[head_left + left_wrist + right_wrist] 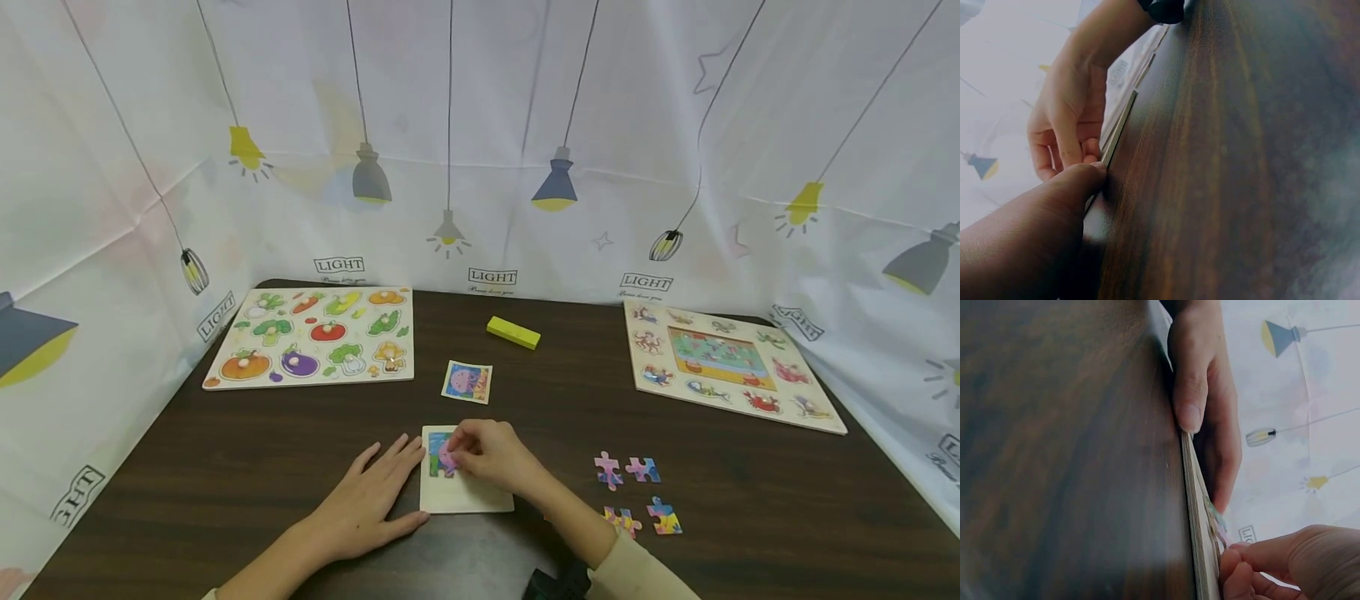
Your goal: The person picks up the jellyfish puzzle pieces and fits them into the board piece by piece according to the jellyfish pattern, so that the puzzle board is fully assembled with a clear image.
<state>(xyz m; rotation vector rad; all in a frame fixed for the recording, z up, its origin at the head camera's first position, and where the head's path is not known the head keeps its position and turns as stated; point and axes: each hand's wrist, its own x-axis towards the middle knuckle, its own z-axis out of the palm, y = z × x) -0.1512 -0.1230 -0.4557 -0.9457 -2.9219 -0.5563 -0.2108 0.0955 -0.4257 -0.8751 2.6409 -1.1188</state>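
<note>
A small pale wooden puzzle board (465, 500) lies on the dark table, with jigsaw pieces in blue, green and pink at its upper left. My left hand (367, 500) rests on the table with fingers spread, its fingertips and thumb touching the board's left edge. Over the board, my right hand (495, 454) pinches a pinkish jigsaw piece (1222, 536) between thumb and fingers; most of that piece is hidden behind the fingers. Loose jigsaw pieces (608, 471) in pink, blue and yellow, several of them, lie right of the right forearm.
Behind the board lie a small picture card (467, 382) and a yellow block (513, 332). A vegetable peg board (300, 337) is at the back left, a sea-animal peg board (735, 367) at the back right. A printed white curtain (495, 125) encloses the table.
</note>
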